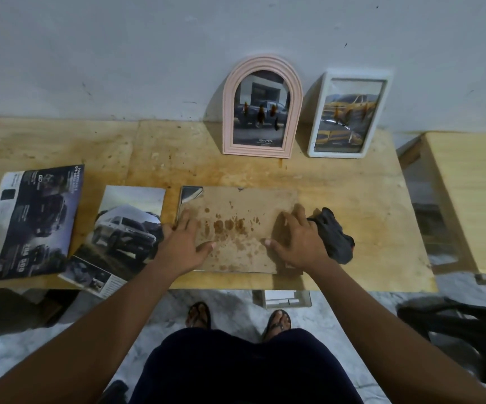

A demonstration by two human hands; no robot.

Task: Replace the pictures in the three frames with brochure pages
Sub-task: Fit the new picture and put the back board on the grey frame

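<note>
A third frame lies face down in front of me, its stained brown backing board (239,225) on top, a strip of picture showing at its far left corner. My left hand (185,243) presses flat on the board's left edge. My right hand (297,240) presses flat on its right part. A pink arched frame (262,107) and a white rectangular frame (349,113) lean on the wall, each holding a car picture. A loose car page (122,228) lies left of the board, and a dark brochure (32,220) further left.
A dark crumpled cloth (335,236) lies by my right hand. The wooden table (352,199) ends near my legs. A second table (474,199) stands to the right. A white box (287,298) sits on the floor under the table edge.
</note>
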